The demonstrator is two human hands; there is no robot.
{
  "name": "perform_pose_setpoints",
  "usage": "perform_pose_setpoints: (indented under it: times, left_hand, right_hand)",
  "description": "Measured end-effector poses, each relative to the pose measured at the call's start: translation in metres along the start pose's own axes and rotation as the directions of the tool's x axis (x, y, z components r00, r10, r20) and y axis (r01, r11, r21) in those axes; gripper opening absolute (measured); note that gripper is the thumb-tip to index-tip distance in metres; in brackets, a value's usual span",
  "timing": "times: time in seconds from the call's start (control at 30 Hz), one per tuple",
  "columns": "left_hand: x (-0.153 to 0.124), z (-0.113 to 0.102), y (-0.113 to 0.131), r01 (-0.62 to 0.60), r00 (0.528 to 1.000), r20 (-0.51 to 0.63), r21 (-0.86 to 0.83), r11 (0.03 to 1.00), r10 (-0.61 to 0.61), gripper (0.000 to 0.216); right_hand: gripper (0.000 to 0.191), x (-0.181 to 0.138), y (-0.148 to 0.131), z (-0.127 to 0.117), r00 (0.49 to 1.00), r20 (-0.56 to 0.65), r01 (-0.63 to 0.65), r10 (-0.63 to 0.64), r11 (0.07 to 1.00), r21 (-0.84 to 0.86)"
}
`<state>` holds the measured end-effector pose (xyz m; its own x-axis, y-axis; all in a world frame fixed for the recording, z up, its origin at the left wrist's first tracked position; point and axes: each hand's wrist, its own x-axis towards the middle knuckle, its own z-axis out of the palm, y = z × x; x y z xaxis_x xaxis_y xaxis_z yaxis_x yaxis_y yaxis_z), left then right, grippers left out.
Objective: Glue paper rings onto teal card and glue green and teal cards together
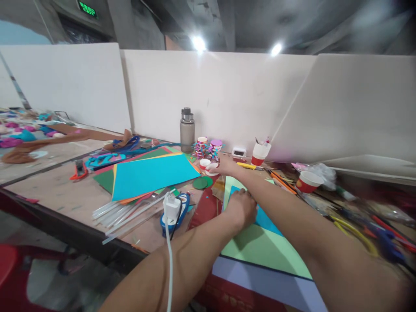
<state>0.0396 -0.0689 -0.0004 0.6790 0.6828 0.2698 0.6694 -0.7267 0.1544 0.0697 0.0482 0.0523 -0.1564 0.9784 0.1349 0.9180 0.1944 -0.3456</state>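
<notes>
My left hand [243, 209] is curled with knuckles up, resting on a blue paper piece [268, 220] that lies on a light green sheet [256, 251]. What its fingers hold, if anything, is hidden. Crossing beyond it, my right hand [224, 165] reaches far forward, its fingers closed about a small white paper cup [212, 169]. A second small cup [204, 163] stands just left of that one. Two cups wound with coloured strips, one [201, 148] on the left and a purple-topped one [215, 149], stand behind. Dark green discs [202, 182] lie nearer me.
Coloured paper sheets [152, 175] are stacked left, with clear sticks [113, 214] in front. A white charger [172, 207] has its cable hanging across my left forearm. A bottle [187, 132] and a pen cup [261, 152] stand by the white partition [227, 95]. Pliers [354, 234] lie right.
</notes>
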Motion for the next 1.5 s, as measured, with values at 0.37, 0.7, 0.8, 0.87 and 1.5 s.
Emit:
perform_pose_setpoints:
  times: [0.37, 0.7, 0.8, 0.87, 1.5]
  left_hand:
    - [0.002, 0.007, -0.002, 0.034, 0.999, -0.011, -0.019, 0.999, -0.034, 0.041]
    - [-0.001, -0.01, -0.004, 0.02, 1.0, 0.007, 0.018, 1.0, -0.021, 0.027]
    - [-0.001, -0.012, -0.003, 0.003, 0.999, 0.039, 0.012, 1.0, -0.003, 0.025]
    - [-0.002, -0.014, -0.003, 0.007, 0.998, 0.059, 0.017, 1.0, -0.008, 0.024]
    - [-0.002, -0.007, -0.004, 0.028, 1.0, 0.012, 0.018, 0.999, -0.029, 0.02]
  right_hand:
    - [0.079, 0.017, 0.01, 0.022, 0.998, 0.06, 0.008, -0.011, 0.999, 0.048]
    - [0.074, -0.024, 0.106, -0.042, 0.981, -0.14, -0.114, 0.133, 0.984, 0.138]
    - [0.072, -0.037, 0.126, -0.043, 0.967, -0.162, -0.171, 0.197, 0.972, 0.16]
    - [0.071, -0.041, 0.13, -0.038, 0.967, -0.17, -0.155, 0.187, 0.97, 0.187]
    - [0.055, 0.001, 0.094, 0.011, 0.982, -0.186, 0.081, -0.025, 0.951, 0.299]
